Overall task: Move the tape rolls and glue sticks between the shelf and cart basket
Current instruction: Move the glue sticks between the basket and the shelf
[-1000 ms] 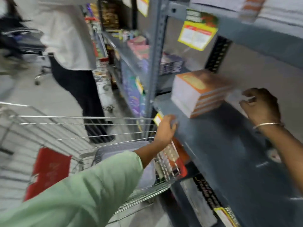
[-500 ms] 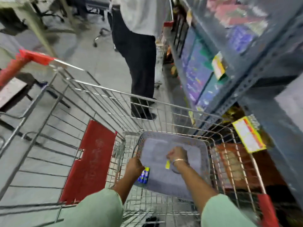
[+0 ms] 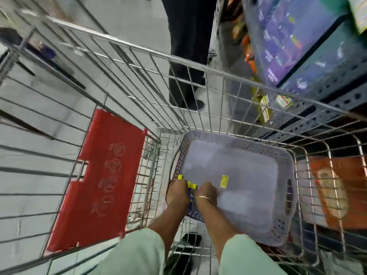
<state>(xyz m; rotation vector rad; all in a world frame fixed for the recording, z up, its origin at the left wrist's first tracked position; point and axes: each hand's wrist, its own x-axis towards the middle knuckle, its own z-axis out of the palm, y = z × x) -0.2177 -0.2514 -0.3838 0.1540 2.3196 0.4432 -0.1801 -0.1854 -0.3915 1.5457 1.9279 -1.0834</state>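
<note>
Both hands are down in the near left corner of the lavender plastic basket [image 3: 238, 143], which sits inside the wire cart [image 3: 198, 65]. My left hand [image 3: 177, 193] is closed around blue glue sticks [image 3: 191, 185] whose yellow caps poke out past my fingers. My right hand [image 3: 205, 192], with a thin bangle on the wrist, rests beside them, its fingers curled down and hidden. A small yellow label [image 3: 224, 181] lies on the basket floor just right of my right hand. Whether it belongs to a clear tape roll I cannot tell.
The cart's red flap [image 3: 103, 179] hangs at the left. A person in dark trousers [image 3: 186, 56] stands just beyond the cart's front. Grey metal shelving [image 3: 325, 90] with purple and teal boxes runs along the right. An orange package [image 3: 337, 193] shows beyond the cart's right side.
My hands came off the shelf and went down into the basket. They have shifted to its near left corner, and the yellow label now lies apart from my right hand.
</note>
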